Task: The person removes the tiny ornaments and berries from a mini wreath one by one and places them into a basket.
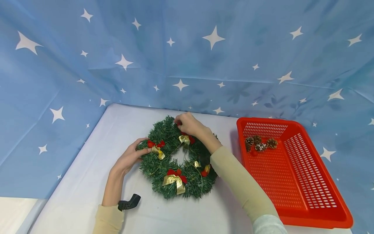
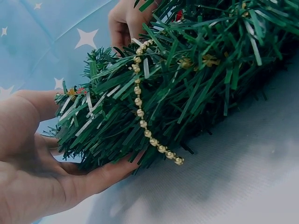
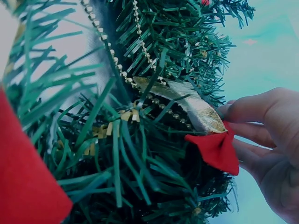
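Observation:
A green tinsel wreath with red-and-gold bows and a gold bead string lies flat on the pale table. My left hand grips its left edge, thumb on top and fingers underneath, which the left wrist view shows close up on the wreath. My right hand reaches over to the far rim, fingers curled, and pinches a small red bow. In the right wrist view those fingers sit right behind a red bow with a gold ribbon tail.
A red perforated basket stands on the table to the right, with several pine cones in its far left corner. A blue star-print cloth hangs behind and at both sides. A black wrist mount shows at my left sleeve.

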Tool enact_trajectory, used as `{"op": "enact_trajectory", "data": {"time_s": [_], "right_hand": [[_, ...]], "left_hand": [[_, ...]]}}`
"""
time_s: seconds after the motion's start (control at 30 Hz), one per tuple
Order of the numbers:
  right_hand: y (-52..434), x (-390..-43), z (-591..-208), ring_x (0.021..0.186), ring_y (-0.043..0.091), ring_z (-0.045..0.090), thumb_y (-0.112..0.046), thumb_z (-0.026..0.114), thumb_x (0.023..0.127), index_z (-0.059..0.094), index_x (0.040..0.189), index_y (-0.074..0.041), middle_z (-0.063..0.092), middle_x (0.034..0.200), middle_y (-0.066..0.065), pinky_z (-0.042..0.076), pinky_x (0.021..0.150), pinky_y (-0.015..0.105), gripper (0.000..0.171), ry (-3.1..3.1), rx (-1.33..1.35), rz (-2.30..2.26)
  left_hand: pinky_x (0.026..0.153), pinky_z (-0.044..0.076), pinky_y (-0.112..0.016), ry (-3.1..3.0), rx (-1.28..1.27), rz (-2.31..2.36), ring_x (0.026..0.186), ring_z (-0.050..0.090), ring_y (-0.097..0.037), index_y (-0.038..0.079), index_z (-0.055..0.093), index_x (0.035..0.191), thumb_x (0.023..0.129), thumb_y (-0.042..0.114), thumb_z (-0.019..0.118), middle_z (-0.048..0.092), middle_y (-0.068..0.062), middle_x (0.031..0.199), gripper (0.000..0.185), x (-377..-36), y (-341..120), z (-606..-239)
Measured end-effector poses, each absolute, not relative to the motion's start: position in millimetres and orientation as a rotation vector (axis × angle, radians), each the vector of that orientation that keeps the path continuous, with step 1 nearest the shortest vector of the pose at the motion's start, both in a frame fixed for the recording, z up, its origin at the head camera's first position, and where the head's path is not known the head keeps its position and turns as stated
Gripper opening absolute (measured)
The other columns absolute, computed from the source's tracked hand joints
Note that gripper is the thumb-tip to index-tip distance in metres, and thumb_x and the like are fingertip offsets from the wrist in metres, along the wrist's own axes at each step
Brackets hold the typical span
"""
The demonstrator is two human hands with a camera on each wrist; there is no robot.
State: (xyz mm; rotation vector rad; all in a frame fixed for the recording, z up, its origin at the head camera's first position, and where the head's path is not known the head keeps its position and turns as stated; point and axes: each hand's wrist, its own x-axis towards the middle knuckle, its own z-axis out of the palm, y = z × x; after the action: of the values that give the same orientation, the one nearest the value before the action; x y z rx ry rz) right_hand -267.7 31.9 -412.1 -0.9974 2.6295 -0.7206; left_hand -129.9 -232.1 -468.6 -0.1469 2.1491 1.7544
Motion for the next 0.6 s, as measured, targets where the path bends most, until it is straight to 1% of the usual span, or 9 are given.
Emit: {"op": "enact_trajectory", "data": {"time_s": [0.2,0.43,0.6], "right_hand": [[35.0,-267.5,-414.1,0.108,0.028,0.069,0.003,0.061,0.099,0.071,0.127,0.000,0.070,0.125,0.018,0.055,0.087,0.036,0.029,2.642,-0.969,-0.704],[36.7,-267.1,-413.6,0.103,0.026,0.070,0.004,0.060,0.099,0.072,0.125,0.000,0.071,0.125,0.018,0.051,0.079,0.032,0.028,2.667,-0.991,-0.709],[36.5,-267.8,-412.0,0.094,0.024,0.069,0.005,0.061,0.098,0.073,0.122,0.001,0.072,0.122,0.018,0.047,0.074,0.030,0.027,2.679,-1.040,-0.718]], "left_hand": [[0.099,0.045,-0.050,2.143,-0.147,1.747,0.146,0.036,-0.043,0.014,0.030,0.161,0.102,0.028,0.066,0.015,-0.020,0.168,0.070,-129.7,-231.8,-468.1],[0.107,0.041,-0.059,2.141,-0.150,1.755,0.147,0.035,-0.044,0.015,0.029,0.161,0.103,0.028,0.066,0.013,-0.019,0.169,0.070,-130.2,-231.1,-467.6],[0.103,0.044,-0.053,2.145,-0.143,1.752,0.147,0.034,-0.044,0.012,0.025,0.163,0.103,0.026,0.064,0.014,-0.022,0.168,0.073,-129.4,-230.9,-465.8]]}}
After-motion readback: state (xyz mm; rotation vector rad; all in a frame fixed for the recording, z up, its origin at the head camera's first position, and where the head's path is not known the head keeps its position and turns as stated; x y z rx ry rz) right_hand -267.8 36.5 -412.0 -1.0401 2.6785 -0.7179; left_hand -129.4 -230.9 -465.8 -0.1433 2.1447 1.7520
